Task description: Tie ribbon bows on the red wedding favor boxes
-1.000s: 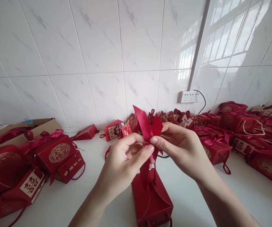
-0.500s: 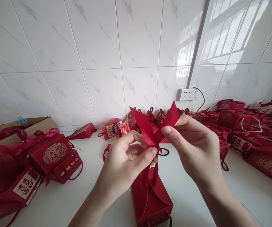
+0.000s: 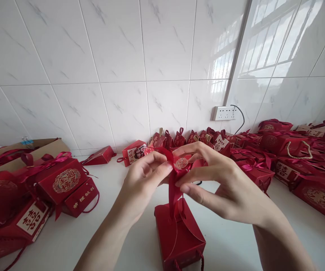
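Note:
A small red box (image 3: 179, 241) with curved top flaps and twisted cords stands upright at the bottom centre. From its top rises a red ribbon (image 3: 173, 188). My left hand (image 3: 148, 175) pinches the ribbon between thumb and index finger, above the box. On the ribbon's other side, my right hand (image 3: 221, 180) has its thumb and index finger closed against it, with another finger reaching over the top. Part of the ribbon is hidden behind the fingers.
Finished red boxes with bows (image 3: 66, 180) are stacked at the left beside a cardboard carton (image 3: 57, 146). Many more red boxes (image 3: 320, 195) are piled at the right. Small boxes (image 3: 136, 152) line the tiled wall, where a power strip (image 3: 225, 113) is mounted.
The two upright ribbon ends are no longer spread in a V; the ribbon now curves over near my left fingers. My right hand has moved left and lower, its fingers spread around the ribbon.

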Tool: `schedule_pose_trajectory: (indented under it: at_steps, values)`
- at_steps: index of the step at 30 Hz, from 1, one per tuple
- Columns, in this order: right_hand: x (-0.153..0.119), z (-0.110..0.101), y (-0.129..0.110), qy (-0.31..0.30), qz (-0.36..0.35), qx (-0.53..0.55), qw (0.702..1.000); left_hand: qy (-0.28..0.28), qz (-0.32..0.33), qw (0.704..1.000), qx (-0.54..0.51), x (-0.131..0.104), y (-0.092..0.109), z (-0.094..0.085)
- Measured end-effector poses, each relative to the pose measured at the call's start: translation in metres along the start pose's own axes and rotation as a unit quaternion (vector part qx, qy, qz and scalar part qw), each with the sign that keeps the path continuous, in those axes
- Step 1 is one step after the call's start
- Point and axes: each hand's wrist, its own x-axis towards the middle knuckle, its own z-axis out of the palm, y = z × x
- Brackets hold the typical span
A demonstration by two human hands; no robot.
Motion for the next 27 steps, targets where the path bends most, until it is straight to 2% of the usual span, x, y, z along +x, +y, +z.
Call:
schedule_pose_trajectory:
  at_steps: [3,6,8,11,14,19,24,27]
  values:
    - [0.000,0.004,-0.002,-0.015,0.013,0.001,1.000,-0.002,0.015,1.000,0.027,0.000,0.000,-0.002]
    - [0.001,0.011,-0.003,0.002,0.050,0.018,0.999,-0.005,0.022,0.999,0.030,0.000,0.002,-0.005]
    - [0.002,0.015,-0.003,0.015,0.085,0.070,0.994,-0.018,0.029,0.999,0.026,0.000,0.003,-0.006]
    - [0.005,0.017,0.000,0.000,0.144,0.158,0.977,-0.031,0.041,0.998,0.026,-0.001,0.003,-0.008]
    - [0.006,0.017,0.003,-0.016,0.201,0.179,0.963,-0.016,0.053,0.998,0.039,-0.001,0.003,-0.007]
    - [0.006,0.016,0.006,-0.046,0.237,0.104,0.965,-0.028,0.070,0.994,0.075,0.000,0.005,-0.005]
    - [0.009,0.022,0.007,0.002,0.232,-0.038,0.972,-0.024,0.057,0.991,0.118,0.000,0.003,-0.008]
    - [0.012,0.026,0.007,-0.011,0.244,-0.072,0.967,-0.008,0.056,0.988,0.146,0.002,0.000,-0.010]
